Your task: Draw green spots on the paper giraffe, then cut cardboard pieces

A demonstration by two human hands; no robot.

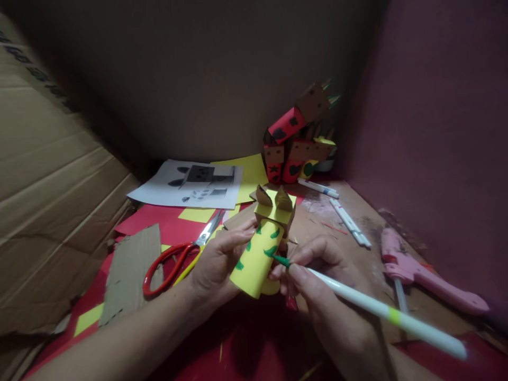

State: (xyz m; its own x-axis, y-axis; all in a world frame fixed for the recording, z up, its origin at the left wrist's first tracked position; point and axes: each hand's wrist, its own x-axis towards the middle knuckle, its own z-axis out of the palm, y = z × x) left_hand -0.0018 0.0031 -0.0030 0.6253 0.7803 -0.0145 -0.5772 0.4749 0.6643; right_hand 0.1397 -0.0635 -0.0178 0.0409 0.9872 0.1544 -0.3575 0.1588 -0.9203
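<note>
Right at the middle of the view, a yellow tube figure point(254, 264) sits in the left hand point(218, 259), above the worktop point(369, 270). That hand's grip is curled around the figure from the left and behind, with the thumb up near the boxy head. The tube leans, its open end toward the wearer, and two brown cardboard ears stand on the head's yellow top. Green strokes dot the tube.

The right hand point(325, 275) has its grip closed in a pinch on a green marker point(357, 293), near the tip; the white barrel slants down to the right, and the green nib meets one stroke on the tube's right side.

Left of the hands lie red-handled scissors point(194, 248), blades partly over red paper point(146, 225), and beside them a cardboard strip point(127, 280). Behind, a printed sheet point(159, 190) overlaps yellow paper point(254, 177). At the back, a red tube figure point(289, 124) lies tilted on top of other figures point(293, 169). White markers point(349, 222) and a pink glue gun point(432, 280) lie to the right.
</note>
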